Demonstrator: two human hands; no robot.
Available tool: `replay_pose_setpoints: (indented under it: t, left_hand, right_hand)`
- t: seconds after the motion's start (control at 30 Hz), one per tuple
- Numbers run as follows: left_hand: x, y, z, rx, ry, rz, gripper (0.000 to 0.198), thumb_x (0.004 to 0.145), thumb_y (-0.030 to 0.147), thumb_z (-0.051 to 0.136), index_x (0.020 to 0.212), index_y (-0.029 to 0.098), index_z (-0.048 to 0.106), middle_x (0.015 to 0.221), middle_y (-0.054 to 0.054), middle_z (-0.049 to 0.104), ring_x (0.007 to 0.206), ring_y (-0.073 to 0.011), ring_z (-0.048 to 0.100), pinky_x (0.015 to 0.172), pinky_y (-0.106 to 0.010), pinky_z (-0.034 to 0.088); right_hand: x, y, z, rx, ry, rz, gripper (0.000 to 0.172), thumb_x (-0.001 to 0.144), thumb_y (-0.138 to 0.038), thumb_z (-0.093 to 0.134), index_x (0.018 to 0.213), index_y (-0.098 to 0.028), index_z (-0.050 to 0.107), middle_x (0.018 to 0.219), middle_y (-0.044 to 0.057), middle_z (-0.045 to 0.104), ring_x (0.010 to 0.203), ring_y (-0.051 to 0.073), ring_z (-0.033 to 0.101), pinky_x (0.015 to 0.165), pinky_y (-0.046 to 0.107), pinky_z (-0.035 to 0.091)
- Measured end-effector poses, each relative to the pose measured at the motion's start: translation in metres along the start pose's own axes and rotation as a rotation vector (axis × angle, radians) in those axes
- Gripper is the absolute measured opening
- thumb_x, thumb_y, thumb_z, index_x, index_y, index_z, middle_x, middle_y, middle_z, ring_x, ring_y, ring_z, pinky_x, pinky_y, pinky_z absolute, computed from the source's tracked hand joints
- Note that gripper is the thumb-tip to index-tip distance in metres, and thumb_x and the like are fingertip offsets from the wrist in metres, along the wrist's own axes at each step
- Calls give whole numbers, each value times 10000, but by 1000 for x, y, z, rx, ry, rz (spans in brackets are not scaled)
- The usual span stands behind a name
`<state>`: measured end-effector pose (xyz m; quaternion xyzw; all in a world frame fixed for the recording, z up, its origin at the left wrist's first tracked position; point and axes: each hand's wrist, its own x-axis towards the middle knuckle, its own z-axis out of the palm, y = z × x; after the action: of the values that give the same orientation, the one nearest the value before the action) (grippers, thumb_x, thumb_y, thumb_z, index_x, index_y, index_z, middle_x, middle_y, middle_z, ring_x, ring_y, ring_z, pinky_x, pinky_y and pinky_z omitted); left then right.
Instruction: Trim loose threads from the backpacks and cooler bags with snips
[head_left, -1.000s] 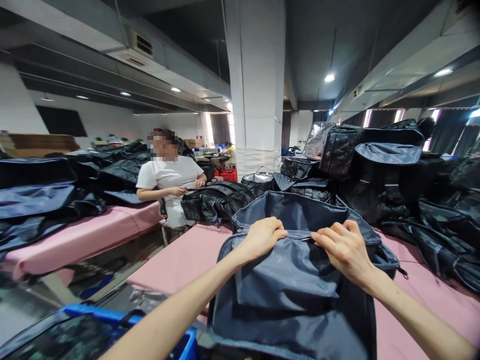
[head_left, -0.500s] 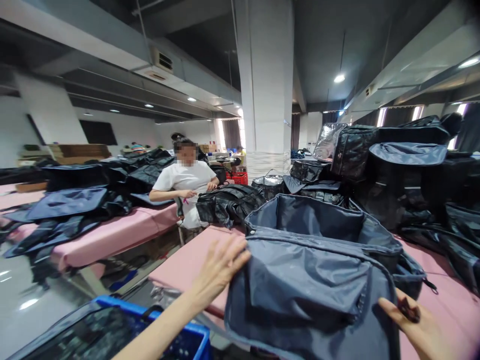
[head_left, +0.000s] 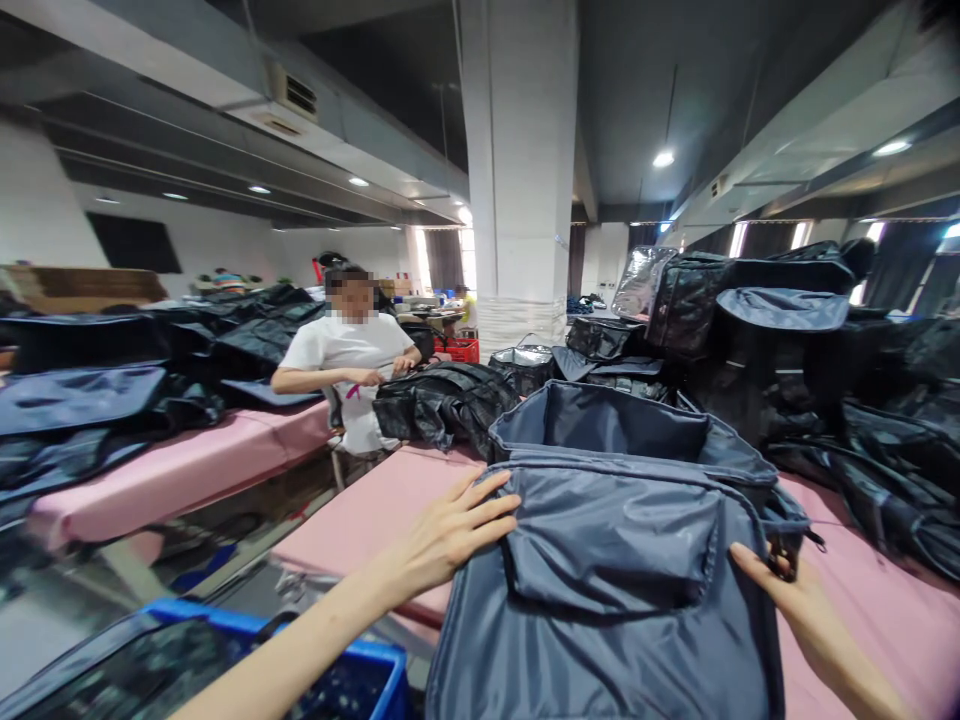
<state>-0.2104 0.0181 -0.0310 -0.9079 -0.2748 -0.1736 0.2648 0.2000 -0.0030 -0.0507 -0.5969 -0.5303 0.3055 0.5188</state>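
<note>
A dark blue-grey fabric bag [head_left: 622, 430] stands unzipped on the pink-covered table, its flap [head_left: 600, 650] hanging toward me over the front. My left hand [head_left: 461, 530] lies on the flap's upper left edge, fingers spread and holding nothing. At the flap's right edge is my right hand [head_left: 799, 595]. Its thumb presses on the lining while its other fingers are largely hidden behind the edge. A small dark object [head_left: 784, 560] shows beside those fingers, too unclear to name.
A blue crate [head_left: 386, 665] with dark bags stands at lower left. Across the pink table [head_left: 345, 530], a person in a white shirt [head_left: 345, 345] handles a black bag [head_left: 446, 405]. More bags [head_left: 780, 350] are piled at right. A white pillar [head_left: 521, 170] rises behind.
My left hand has moved right onto the flap, fingers now lying on the fabric. My right hand has risen along the flap's edge. The flap hangs lower, and the view has shifted slightly.
</note>
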Motion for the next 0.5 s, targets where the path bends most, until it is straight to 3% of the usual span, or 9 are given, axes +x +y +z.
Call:
replay_pose_setpoints:
  t: [0.1, 0.27, 0.5]
  left_hand:
    - [-4, -4, 6, 0, 55, 34, 355, 852, 114, 402, 1133, 246, 575, 1245, -38, 556, 1314, -199, 285, 1087, -427, 250]
    - [-6, -9, 4, -6, 35, 74, 386, 839, 103, 412, 1162, 254, 559, 1254, -30, 549, 1321, -193, 269, 1080, -392, 276]
    - [-2, 1, -5, -57, -64, -32, 336, 863, 102, 387, 1113, 219, 579, 1257, -61, 543, 1323, -216, 263, 1081, -466, 245]
  right_hand:
    - [-3, 5, 1, 7, 0, -24, 278, 600, -456, 672, 629, -182, 631, 729, 65, 672, 764, 271, 611, 664, 360, 515]
    - [-13, 3, 3, 13, -1, -8, 331, 602, -500, 642, 659, -174, 642, 718, 58, 674, 746, 267, 615, 660, 361, 510]
    - [-3, 4, 5, -40, 37, -68, 228, 524, -448, 680, 556, -225, 645, 648, 69, 673, 703, 304, 626, 585, 363, 513]
